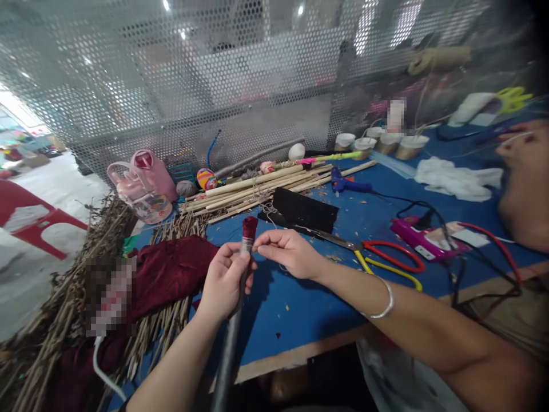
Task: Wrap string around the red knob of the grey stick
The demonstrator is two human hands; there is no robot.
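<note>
My left hand (pixel 225 280) is wrapped round a dark grey stick (pixel 229 343) that points up and away from me. The stick's tip is covered with dark red cloth (pixel 249 228). My right hand (pixel 287 252) pinches at the stick just below that red tip, fingers closed on what looks like a thin thread. A silver bangle (pixel 384 303) sits on my right wrist. Both hands hover above the blue table (pixel 300 309).
Red-and-yellow scissors (pixel 386 257) lie right of my hands, near a black cloth (pixel 305 210), a blue glue gun (pixel 348 184) and a pink tool (pixel 418 237) with cables. Light sticks (pixel 266 186), dry twigs (pixel 64 297), maroon fabric (pixel 167 269) and a pink jug (pixel 143 186) lie left. Perforated metal screen behind.
</note>
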